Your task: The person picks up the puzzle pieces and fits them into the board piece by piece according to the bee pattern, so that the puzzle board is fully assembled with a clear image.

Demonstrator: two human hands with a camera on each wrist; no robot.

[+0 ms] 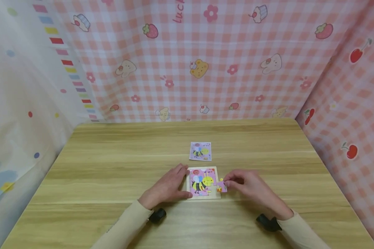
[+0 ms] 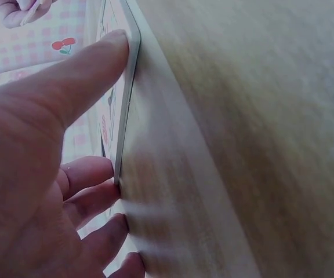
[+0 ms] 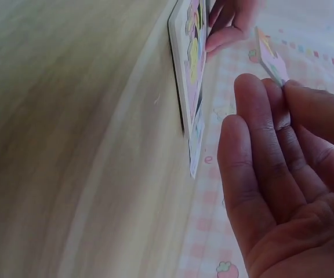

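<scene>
A wooden puzzle board [image 1: 214, 194] lies on the table, most of its bee picture on pink filled in. Bare wood shows at its lower right. The left hand [image 1: 168, 185] steadies the board's left side, its straight thumb [image 2: 91, 72] on the lower left corner and its fingertips by the upper left edge. Between thumb and fingertips the right hand [image 1: 250, 185] pinches a pink jigsaw piece [image 1: 222, 186] with an orange patch, just over the board's right edge. In the right wrist view this piece [image 3: 269, 57] is raised and tilted; the other fingers extend loosely.
Behind the board lies a square card [image 1: 201, 151] printed with the same bee. The wood-grain table [image 1: 127, 148] meets a pink checked curtain [image 1: 180, 86] at the back, with more cloth on both sides. A black wrist device [image 1: 269, 223] sits below each forearm.
</scene>
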